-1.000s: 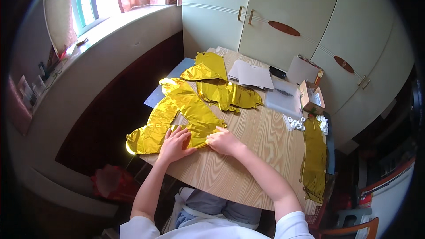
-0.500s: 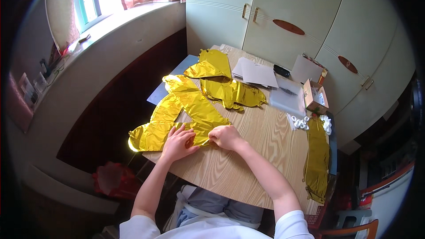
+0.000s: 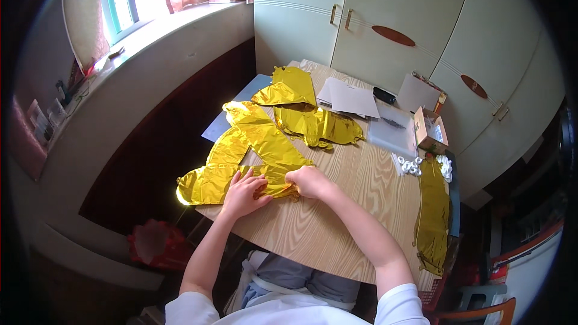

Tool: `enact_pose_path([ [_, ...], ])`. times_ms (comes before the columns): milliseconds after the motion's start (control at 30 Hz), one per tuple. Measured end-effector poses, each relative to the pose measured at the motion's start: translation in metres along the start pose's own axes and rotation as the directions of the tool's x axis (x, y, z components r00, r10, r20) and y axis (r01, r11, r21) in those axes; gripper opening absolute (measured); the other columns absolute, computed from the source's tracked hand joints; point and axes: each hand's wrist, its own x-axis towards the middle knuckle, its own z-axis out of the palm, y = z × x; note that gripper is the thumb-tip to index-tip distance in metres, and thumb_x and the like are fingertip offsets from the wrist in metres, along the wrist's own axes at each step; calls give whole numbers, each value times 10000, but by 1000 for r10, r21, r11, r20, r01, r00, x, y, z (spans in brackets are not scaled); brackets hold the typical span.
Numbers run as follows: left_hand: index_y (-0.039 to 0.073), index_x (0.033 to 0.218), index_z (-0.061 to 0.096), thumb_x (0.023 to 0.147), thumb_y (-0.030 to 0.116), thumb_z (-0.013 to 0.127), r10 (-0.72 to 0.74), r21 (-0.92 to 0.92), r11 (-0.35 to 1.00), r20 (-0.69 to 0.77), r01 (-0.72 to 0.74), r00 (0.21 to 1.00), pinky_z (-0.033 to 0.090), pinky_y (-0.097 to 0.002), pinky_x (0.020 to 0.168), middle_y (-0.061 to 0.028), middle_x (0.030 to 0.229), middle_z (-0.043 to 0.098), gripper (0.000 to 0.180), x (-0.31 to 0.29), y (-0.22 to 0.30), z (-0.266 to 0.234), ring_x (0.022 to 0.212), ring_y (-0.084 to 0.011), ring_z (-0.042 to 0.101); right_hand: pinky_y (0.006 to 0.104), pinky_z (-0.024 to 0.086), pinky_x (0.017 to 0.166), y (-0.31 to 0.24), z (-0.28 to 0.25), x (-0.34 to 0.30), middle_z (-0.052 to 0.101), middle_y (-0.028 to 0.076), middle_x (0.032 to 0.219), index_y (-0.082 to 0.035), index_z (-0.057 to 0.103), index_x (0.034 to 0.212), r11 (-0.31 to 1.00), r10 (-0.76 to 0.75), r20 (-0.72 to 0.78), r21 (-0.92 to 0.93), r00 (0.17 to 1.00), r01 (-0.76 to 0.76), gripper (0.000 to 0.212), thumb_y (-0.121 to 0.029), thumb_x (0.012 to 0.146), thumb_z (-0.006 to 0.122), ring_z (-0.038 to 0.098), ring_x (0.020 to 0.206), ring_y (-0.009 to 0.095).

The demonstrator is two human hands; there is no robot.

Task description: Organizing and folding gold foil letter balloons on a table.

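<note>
A flat, deflated gold foil balloon (image 3: 260,136) with long angled limbs lies on the near left of the wooden table. My left hand (image 3: 245,194) rests on its lower limb, fingers spread over the crinkled foil and thumb to the right. Just right of it, my right hand (image 3: 308,182) is closed on the balloon's lower right edge, its fingertips partly hidden behind the knuckles. A small bit of foil sticks out beneath that hand.
More gold foil balloons (image 3: 316,125) lie farther back, and a long one (image 3: 432,216) lies along the right edge. Nearby are white rings (image 3: 410,166), a small open box (image 3: 431,129), white papers (image 3: 349,97) and a black case (image 3: 383,95). Cabinets (image 3: 385,0) stand behind the table.
My right hand has shifted slightly and turned, pressing lower over the balloon's edge; a bit of foil now shows beneath it. My left hand stays nearly in place.
</note>
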Motion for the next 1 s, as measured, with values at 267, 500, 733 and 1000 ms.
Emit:
enact_pose_path([
  [267, 118, 987, 686, 752, 398, 698, 20, 7, 1000, 76, -20, 997, 360, -451, 1009, -75, 1068, 650, 366, 11, 11, -2, 1139, -282, 545, 401, 504, 724, 0, -9, -1, 676, 124, 838, -92, 620, 900, 1000, -7, -20, 22, 1000, 7, 177, -105, 732, 674, 653, 829, 309],
  [500, 87, 857, 682, 753, 333, 662, 48, 67, 996, 64, -52, 997, 509, -408, 660, -101, 738, 658, 267, 35, 33, 15, 717, -296, 642, 408, 506, 721, -1, -9, 1, 670, 130, 826, -102, 612, 931, 998, -19, -11, 60, 1000, 20, 214, -136, 734, 687, 652, 827, 311],
  [733, 85, 784, 663, 725, 254, 609, -85, 93, 993, 60, 79, 995, 514, -425, 647, -136, 723, 658, 187, 43, 48, 23, 697, -311, 647, 404, 464, 840, 8, 6, -19, 647, 104, 934, -119, 557, 1088, 989, -146, -283, -4, 948, 151, 443, -210, 700, 750, 613, 937, 286],
  [1000, 69, 771, 636, 735, 246, 597, -167, 111, 980, 6, 165, 986, 505, -431, 633, -140, 734, 658, 185, 44, 55, 25, 700, -302, 658, 376, 413, 874, 17, 37, -60, 565, 69, 1009, -108, 589, 1070, 975, -215, -532, -75, 819, 207, 420, -250, 709, 750, 528, 1015, 250],
])
